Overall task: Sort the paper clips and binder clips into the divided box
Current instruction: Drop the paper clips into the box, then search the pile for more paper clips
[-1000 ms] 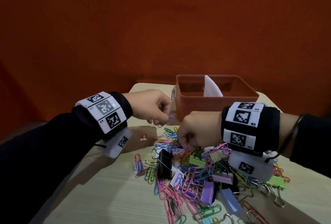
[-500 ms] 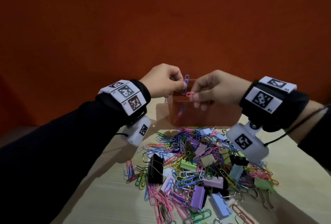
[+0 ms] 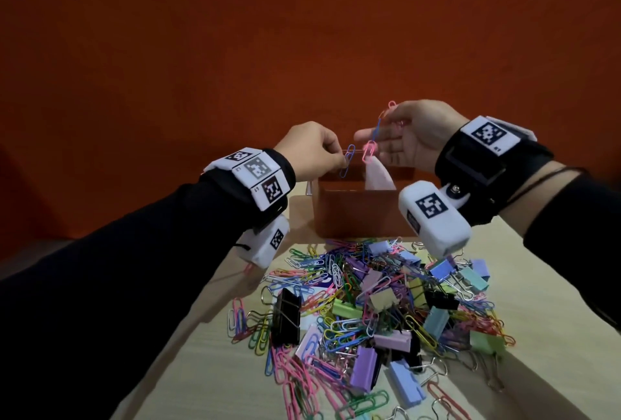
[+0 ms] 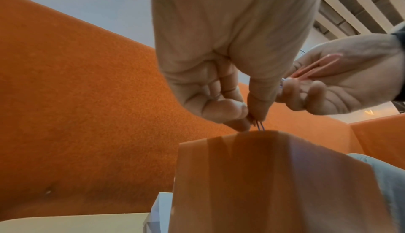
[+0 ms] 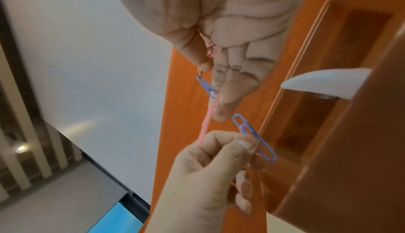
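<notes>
Both hands are raised over the orange divided box (image 3: pixel 356 211), which has a white divider (image 3: pixel 378 174). My left hand (image 3: pixel 316 149) pinches a blue paper clip (image 3: pixel 347 161) between thumb and fingertips, just above the box's near left rim. My right hand (image 3: pixel 413 137) pinches a linked string of paper clips (image 3: pixel 378 130), pink and blue, which hangs above the divider. In the right wrist view the blue paper clip (image 5: pixel 255 137) and the linked paper clips (image 5: pixel 206 86) show clearly. A mixed pile of paper clips and binder clips (image 3: pixel 379 312) lies on the table below.
The pale wooden table (image 3: pixel 208 382) carries the pile in front of the box. A black binder clip (image 3: pixel 285 315) stands at the pile's left edge. An orange padded wall (image 3: pixel 201 67) rises behind the table.
Both hands rose from the pile to above the box. The right hand turned palm-up and lifted, so its linked clips now hang apart from the left hand's blue clip.
</notes>
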`<state>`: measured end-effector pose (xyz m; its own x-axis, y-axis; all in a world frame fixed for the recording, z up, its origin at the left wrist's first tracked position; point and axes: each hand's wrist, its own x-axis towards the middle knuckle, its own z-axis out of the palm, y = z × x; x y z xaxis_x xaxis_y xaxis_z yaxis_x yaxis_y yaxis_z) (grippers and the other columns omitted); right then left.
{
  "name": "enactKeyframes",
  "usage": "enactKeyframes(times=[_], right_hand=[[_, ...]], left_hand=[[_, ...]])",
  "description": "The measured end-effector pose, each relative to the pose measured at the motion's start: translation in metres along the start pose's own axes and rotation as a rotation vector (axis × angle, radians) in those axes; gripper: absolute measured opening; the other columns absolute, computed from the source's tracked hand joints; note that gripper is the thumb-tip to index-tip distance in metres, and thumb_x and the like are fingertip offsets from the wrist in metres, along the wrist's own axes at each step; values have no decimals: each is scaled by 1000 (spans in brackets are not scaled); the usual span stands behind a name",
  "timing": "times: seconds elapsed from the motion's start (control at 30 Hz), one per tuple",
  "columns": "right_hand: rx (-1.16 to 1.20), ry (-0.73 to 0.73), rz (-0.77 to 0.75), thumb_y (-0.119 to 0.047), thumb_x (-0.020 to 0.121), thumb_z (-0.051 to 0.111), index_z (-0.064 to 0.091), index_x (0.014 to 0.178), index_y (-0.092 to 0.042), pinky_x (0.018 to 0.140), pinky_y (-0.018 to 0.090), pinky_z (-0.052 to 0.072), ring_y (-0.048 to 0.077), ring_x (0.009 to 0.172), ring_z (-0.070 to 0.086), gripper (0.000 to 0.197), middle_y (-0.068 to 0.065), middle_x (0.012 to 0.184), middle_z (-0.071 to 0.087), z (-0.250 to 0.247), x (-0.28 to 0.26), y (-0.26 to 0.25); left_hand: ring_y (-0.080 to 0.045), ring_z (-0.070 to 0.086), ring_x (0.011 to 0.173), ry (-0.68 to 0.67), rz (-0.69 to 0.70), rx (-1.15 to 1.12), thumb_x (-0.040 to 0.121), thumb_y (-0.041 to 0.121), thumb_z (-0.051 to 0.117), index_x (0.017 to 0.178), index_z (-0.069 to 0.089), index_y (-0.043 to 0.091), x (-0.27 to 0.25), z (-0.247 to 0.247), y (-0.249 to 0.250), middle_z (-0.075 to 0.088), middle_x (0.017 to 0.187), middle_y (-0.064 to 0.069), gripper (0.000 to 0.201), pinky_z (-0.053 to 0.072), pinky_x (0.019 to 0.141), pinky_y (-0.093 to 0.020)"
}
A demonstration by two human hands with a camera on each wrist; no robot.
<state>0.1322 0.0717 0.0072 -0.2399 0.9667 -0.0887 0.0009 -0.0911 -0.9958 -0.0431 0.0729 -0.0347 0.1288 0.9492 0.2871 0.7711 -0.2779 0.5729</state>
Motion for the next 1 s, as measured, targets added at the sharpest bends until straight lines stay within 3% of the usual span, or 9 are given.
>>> enactKeyframes(times=[0.23, 0.37, 0.47, 0.53, 0.63, 0.7, 0.77, 0.9, 1.0], right_hand=[[-62, 90, -60, -10, 98, 35, 45, 103, -5, 74, 37, 57, 29, 80, 67, 12, 18, 89, 65, 13, 11, 6], [-541, 59, -54, -7, 90, 55, 54, 89, -17, 73, 38, 57, 24, 81, 62, 10, 11, 93, 63, 13, 11, 20], [-1074, 48, -295, -20, 83, 67, 60, 88, -26, 72, 35, 55, 17, 79, 60, 10, -3, 87, 62, 13, 4, 24], [-1245, 31, -470, -23, 80, 69, 62, 88, -27, 62, 26, 45, 11, 72, 55, 11, -13, 76, 56, 17, -7, 24], [-1349, -131, -534, -21, 77, 71, 69, 81, -25, 65, 23, 45, 3, 65, 51, 6, -17, 66, 55, 27, -21, 31], [-1425, -259, -491, -21, 75, 71, 72, 79, -25, 90, 34, 44, -2, 63, 50, 5, -20, 61, 56, 32, -23, 45], [-1497, -382, -448, -21, 74, 72, 73, 81, -28, 98, 41, 37, -7, 63, 49, 10, -23, 59, 54, 37, -25, 57], [-1585, -579, -397, -15, 78, 71, 73, 99, -24, 80, 24, 47, 8, 82, 60, 23, -15, 72, 60, 50, -30, 61], [-1722, -666, -379, -22, 81, 70, 69, 112, -27, 77, 20, 41, 10, 95, 57, 31, -10, 101, 67, 59, -33, 59]], left_hand=[[-2, 51, 66, -18, 17, 152, 78, 35, 77, 73, 74, 16, -4, 1, -6, 59, 67, 10, 19, 34, 52, -18], [-7, 49, 62, -26, 9, 158, 78, 39, 77, 63, 62, 15, -9, -3, -9, 55, 63, 5, 32, 34, 51, -23], [-7, 48, 58, -55, 4, 169, 79, 41, 75, 61, 61, 17, -16, -9, -12, 55, 61, 6, 33, 35, 51, -24], [-6, 49, 53, -92, 5, 152, 80, 41, 74, 63, 65, 15, -23, -12, -16, 57, 58, 7, 32, 38, 50, -22], [-9, 54, 50, -213, 7, 60, 82, 33, 74, 71, 69, 12, -36, -14, -20, 64, 60, 2, 24, 48, 49, -24], [-8, 59, 52, -295, 23, 88, 83, 25, 74, 76, 71, 13, -44, -13, -24, 69, 65, -2, 15, 52, 52, -25], [-7, 60, 53, -380, 46, 151, 82, 20, 74, 82, 73, 15, -50, -8, -28, 72, 69, -1, 6, 55, 55, -26], [7, 55, 61, -507, 125, 364, 75, 26, 79, 93, 76, 21, -57, 4, -35, 64, 70, 18, 19, 41, 57, -10], [3, 57, 66, -563, 133, 420, 70, 31, 83, 96, 76, 24, -59, 9, -33, 66, 74, 16, 28, 40, 57, -10]])
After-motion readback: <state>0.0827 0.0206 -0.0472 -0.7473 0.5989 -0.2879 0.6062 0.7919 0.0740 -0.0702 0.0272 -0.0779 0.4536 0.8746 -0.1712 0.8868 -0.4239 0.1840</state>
